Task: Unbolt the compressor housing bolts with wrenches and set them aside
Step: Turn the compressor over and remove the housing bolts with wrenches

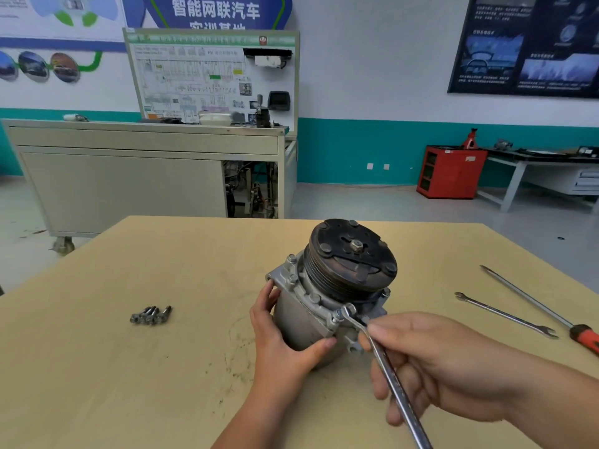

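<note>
Right grip (431, 367) holds wrench (389, 374) on bolt (339, 315) — left grip (278, 345) clasps compressor (301, 322).

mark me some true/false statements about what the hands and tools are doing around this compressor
1. The left hand grips the compressor body. True.
2. The right hand holds a screwdriver against the pulley. False: it holds a wrench whose head sits on a housing bolt at the flange.
3. The removed bolts lie clustered on the table, left of the compressor. True.
4. No spare tools lie on the table. False: a spare wrench and a red-handled screwdriver lie to the right.
5. The compressor stands pulley down. False: the pulley faces up.
</note>
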